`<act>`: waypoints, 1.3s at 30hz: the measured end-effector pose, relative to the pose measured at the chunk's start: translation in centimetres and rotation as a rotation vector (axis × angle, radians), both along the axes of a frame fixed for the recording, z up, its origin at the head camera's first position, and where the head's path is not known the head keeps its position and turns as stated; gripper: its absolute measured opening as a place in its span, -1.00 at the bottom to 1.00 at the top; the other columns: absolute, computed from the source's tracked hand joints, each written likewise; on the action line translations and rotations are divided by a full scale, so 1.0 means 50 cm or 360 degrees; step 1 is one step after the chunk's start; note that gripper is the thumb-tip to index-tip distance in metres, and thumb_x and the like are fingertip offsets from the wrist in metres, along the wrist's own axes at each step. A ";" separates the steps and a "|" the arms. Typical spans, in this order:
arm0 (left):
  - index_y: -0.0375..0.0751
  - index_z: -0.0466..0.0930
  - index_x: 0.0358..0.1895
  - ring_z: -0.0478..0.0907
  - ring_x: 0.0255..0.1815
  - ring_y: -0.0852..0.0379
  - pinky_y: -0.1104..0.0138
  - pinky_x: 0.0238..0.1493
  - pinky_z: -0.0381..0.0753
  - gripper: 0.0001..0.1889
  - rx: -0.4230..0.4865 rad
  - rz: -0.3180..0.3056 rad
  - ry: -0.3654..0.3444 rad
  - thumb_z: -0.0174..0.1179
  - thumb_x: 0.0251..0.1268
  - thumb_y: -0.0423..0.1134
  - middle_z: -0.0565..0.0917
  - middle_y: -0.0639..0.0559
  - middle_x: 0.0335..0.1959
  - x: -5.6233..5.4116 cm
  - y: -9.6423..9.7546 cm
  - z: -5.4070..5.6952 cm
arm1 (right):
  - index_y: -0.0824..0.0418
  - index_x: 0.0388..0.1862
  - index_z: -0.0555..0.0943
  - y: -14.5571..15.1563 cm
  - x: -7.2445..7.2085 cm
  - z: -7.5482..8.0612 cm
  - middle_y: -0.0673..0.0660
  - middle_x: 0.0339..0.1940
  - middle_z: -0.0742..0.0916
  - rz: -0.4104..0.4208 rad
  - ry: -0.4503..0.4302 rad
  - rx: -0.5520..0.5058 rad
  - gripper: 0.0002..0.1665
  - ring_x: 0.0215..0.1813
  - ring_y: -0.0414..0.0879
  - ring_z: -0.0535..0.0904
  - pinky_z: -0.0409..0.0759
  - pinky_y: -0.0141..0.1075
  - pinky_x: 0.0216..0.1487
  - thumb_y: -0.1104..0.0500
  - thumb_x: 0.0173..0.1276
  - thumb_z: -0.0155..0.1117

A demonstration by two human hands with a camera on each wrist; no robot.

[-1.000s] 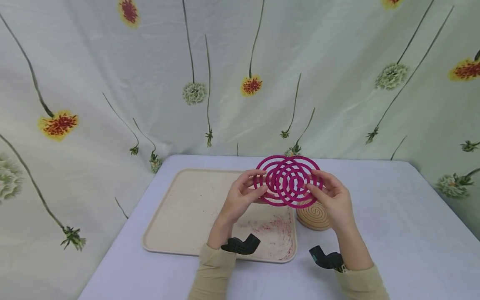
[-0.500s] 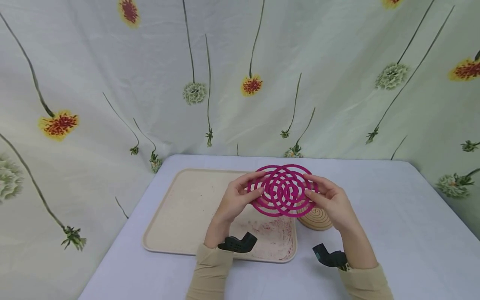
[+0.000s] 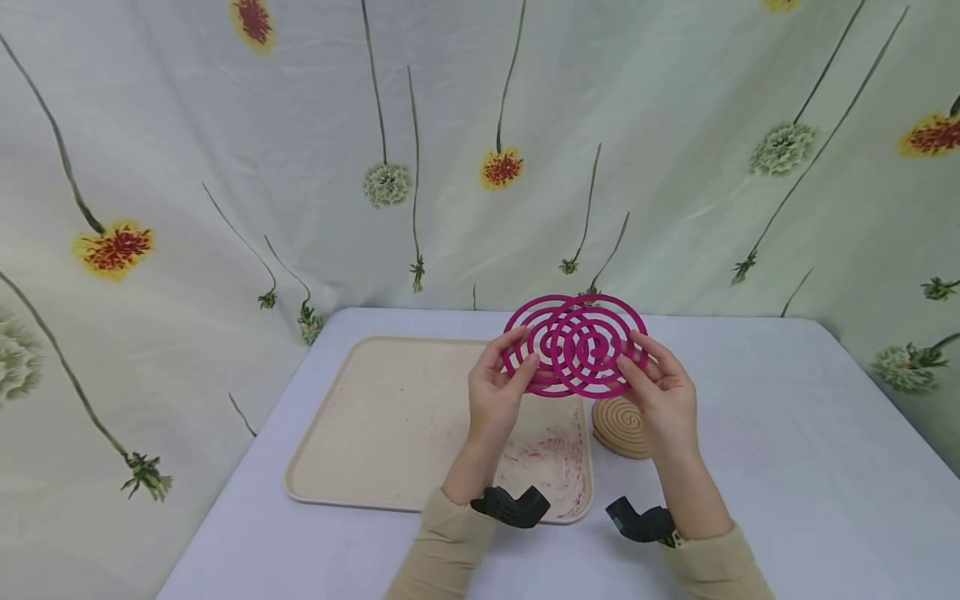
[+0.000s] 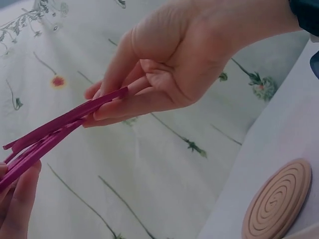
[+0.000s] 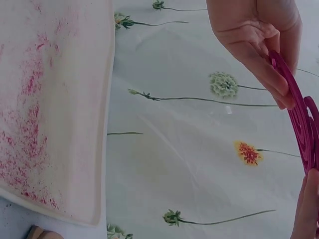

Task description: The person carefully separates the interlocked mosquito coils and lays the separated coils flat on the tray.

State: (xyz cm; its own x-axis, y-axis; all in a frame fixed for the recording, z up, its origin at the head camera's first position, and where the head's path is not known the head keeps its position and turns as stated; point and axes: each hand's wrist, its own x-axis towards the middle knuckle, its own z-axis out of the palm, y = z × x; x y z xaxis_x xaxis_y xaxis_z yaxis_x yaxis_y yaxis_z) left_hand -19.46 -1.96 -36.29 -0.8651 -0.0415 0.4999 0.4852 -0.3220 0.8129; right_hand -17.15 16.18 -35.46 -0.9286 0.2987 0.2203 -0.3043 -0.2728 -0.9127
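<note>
Both hands have been lifting the pink coils (image 3: 576, 345) higher and a little farther from the person than a second ago, and the left hand (image 3: 497, 398) has been turning more upright under them. The pair of interlocked spirals is being held in the air above the far right corner of the tray (image 3: 360, 433), and the two are sliding apart sideways: they are overlapping through the middle while each one is sticking out at its own side. Judging by that, the separating is well under way but not finished, since the rings are still threading through one another.

The left hand is pinching the left rim, thumb on the near face and fingers (image 4: 107, 84) curling behind it. The right hand (image 3: 663, 402) is gripping the right rim the same way, its fingers (image 5: 266, 74) pressing along the edge. Neither hand is loosening.

Below the right hand a tan coil (image 3: 619, 427) is lying flat on the white table (image 3: 787, 467), just beside the tray's right edge. Pink dust is staining the tray's near right part. A flowered cloth (image 3: 225, 167) is hanging behind.
</note>
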 end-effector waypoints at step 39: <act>-0.07 0.23 0.37 0.57 0.04 -0.05 0.22 -0.07 0.60 -0.39 -0.0025 -0.0072 -0.0294 0.17 0.26 -0.43 0.50 -0.18 0.18 -0.056 -0.169 -0.015 | 0.36 0.09 0.55 0.030 -0.033 -0.043 0.07 -0.11 0.73 -0.0005 0.0176 0.0072 -0.57 -0.16 -0.10 0.69 0.64 -0.35 -0.25 0.06 0.44 0.07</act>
